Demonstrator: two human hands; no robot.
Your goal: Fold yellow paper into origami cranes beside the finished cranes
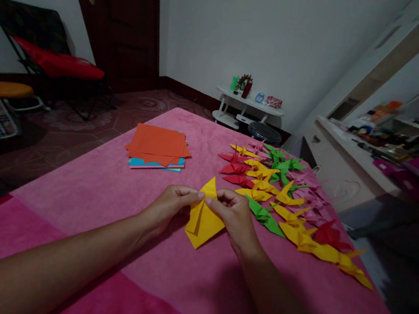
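Observation:
A folded yellow paper (203, 218) is held just above the pink cloth (112, 190), its point toward the far side. My left hand (170, 206) pinches its upper left edge with thumb and fingers. My right hand (234, 217) pinches the upper right edge, fingers curled over a flap. Both hands are closed on the paper and their fingertips almost meet at its top.
A stack of square sheets (158, 148), orange on top, lies at the far left of the cloth. Several folded paper cranes (278, 192) in yellow, green, red and pink spread along the right. A desk (347, 165) stands to the right, a chair (45, 53) to the far left.

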